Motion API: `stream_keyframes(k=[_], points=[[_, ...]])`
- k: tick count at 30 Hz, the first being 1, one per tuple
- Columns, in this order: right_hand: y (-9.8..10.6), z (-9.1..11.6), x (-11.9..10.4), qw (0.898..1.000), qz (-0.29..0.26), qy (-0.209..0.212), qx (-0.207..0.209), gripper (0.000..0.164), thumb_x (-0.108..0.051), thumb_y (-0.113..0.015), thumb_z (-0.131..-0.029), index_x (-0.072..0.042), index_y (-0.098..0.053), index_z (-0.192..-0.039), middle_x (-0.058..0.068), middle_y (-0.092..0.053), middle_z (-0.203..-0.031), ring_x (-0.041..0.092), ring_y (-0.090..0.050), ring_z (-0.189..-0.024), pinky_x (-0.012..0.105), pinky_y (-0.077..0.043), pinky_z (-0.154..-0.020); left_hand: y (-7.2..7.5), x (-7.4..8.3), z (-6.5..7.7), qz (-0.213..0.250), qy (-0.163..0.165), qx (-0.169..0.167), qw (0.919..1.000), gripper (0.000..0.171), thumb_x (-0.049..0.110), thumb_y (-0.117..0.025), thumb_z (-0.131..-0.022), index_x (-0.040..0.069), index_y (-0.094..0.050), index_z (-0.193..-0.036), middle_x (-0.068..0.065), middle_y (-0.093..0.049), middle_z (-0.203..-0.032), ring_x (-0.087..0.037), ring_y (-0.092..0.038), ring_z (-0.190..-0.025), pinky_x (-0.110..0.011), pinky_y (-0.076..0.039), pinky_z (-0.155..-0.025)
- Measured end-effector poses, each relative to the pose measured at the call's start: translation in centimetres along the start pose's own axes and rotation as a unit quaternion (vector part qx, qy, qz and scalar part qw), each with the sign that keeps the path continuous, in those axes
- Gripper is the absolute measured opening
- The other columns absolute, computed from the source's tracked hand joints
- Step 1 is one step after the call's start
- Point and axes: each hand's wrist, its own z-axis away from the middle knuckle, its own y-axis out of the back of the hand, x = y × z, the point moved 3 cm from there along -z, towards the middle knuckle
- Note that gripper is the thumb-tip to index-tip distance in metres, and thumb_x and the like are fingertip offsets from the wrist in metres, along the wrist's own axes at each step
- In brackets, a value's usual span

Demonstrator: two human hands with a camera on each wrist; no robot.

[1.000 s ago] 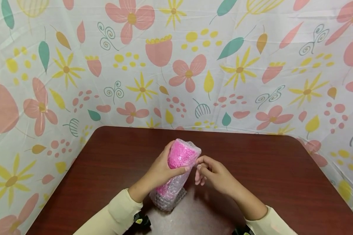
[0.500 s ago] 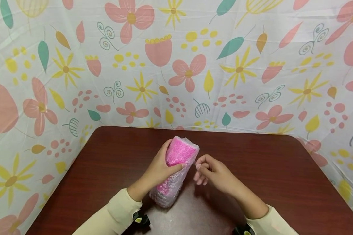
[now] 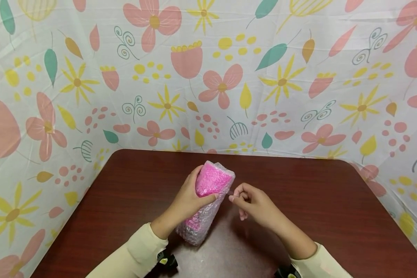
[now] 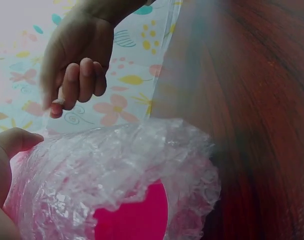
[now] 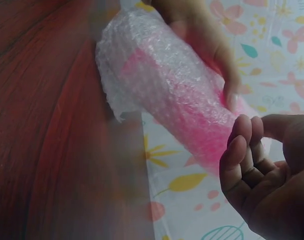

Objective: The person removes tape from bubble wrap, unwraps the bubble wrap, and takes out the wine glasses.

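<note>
A pink object in bubble wrap (image 3: 212, 181), long and rounded, leans up from the table in the head view. My left hand (image 3: 191, 197) grips it round its side, thumb across the front. The wrap covers the pink object's shape; some bare pink (image 4: 137, 212) shows at its lower end in the left wrist view. Just right of the package's upper part, my right hand (image 3: 255, 202) has thumb and forefinger pinched together. A thin strip of what looks like clear tape (image 4: 46, 122) runs between these fingertips and the wrap. The right hand's other fingers (image 5: 236, 150) are curled.
The dark red-brown table (image 3: 299, 185) has rounded back corners. A white cloth with a flower print (image 3: 222, 116) hangs behind it and along both sides. Black straps (image 3: 166, 262) sit at the cuffs of the pale sleeves (image 3: 139, 247).
The package has shifted slightly left and up, and its base has turned a little in the left hand. The right hand's thumb and forefinger have closed together beside the wrap.
</note>
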Motion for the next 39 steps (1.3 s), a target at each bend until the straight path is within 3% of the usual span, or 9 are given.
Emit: stream_keyframes(k=[9, 15, 23, 28, 33, 39], points=[[-0.33, -0.14, 0.41, 0.998, -0.049, 0.006, -0.032, 0.025, -0.021, -0.054, -0.105, 0.003, -0.054, -0.111, 0.017, -0.068, -0.08, 0.031, -0.072, -0.073, 0.037, -0.06, -0.067, -0.06, 0.01, 0.04, -0.008, -0.01, -0.001, 0.9999, 0.1, 0.038, -0.086, -0.076, 0.032, -0.027, -0.156, -0.004, -0.044, -0.151, -0.025, -0.055, -0.122, -0.048, -0.051, -0.099], [-0.5, -0.14, 0.44, 0.996, -0.065, 0.025, -0.054, 0.024, -0.017, -0.048, -0.107, 0.004, -0.049, -0.119, 0.023, -0.073, -0.097, 0.028, -0.075, -0.086, 0.038, -0.062, -0.074, -0.11, 0.03, 0.11, -0.002, -0.013, -0.014, 0.9998, 0.1, 0.043, -0.086, -0.077, 0.033, -0.025, -0.156, -0.005, -0.05, -0.147, -0.024, -0.06, -0.116, -0.045, -0.053, -0.095], [-0.26, -0.04, 0.28, 0.996, -0.078, 0.019, -0.049, 0.017, -0.017, -0.053, -0.106, -0.001, -0.053, -0.111, 0.018, -0.062, -0.072, 0.024, -0.066, -0.057, 0.049, -0.059, -0.057, -0.04, -0.11, -0.01, 0.003, -0.009, -0.007, 0.9999, 0.102, 0.045, -0.087, -0.075, 0.032, -0.026, -0.156, -0.004, -0.05, -0.146, -0.022, -0.059, -0.117, -0.045, -0.052, -0.097], [-0.22, -0.09, 0.15, 0.993, -0.094, 0.041, -0.06, 0.017, -0.013, -0.052, -0.105, 0.004, -0.051, -0.108, 0.022, -0.063, -0.075, 0.027, -0.071, -0.063, 0.052, -0.059, -0.061, -0.09, -0.04, -0.03, -0.006, -0.011, -0.003, 0.9999, 0.103, 0.044, -0.088, -0.074, 0.029, -0.027, -0.156, -0.004, -0.05, -0.147, -0.023, -0.059, -0.118, -0.046, -0.052, -0.097], [-0.35, -0.17, 0.22, 0.995, -0.083, 0.03, -0.053, 0.024, -0.02, -0.056, -0.105, 0.004, -0.052, -0.104, 0.02, -0.064, -0.074, 0.028, -0.072, -0.065, 0.049, -0.06, -0.061, -0.23, 0.09, 0.11, -0.009, -0.007, -0.007, 0.9999, 0.104, 0.045, -0.089, -0.073, 0.025, -0.029, -0.156, -0.004, -0.05, -0.148, -0.023, -0.059, -0.119, -0.046, -0.053, -0.096], [-0.44, -0.06, 0.1, 0.994, -0.083, 0.024, -0.06, 0.023, -0.017, -0.05, -0.107, 0.006, -0.052, -0.108, 0.022, -0.067, -0.083, 0.027, -0.073, -0.07, 0.044, -0.061, -0.066, -0.34, 0.33, 0.28, -0.003, -0.02, -0.014, 0.9997, 0.103, 0.046, -0.089, -0.072, 0.028, -0.031, -0.155, -0.002, -0.05, -0.147, -0.022, -0.058, -0.12, -0.045, -0.052, -0.097]])
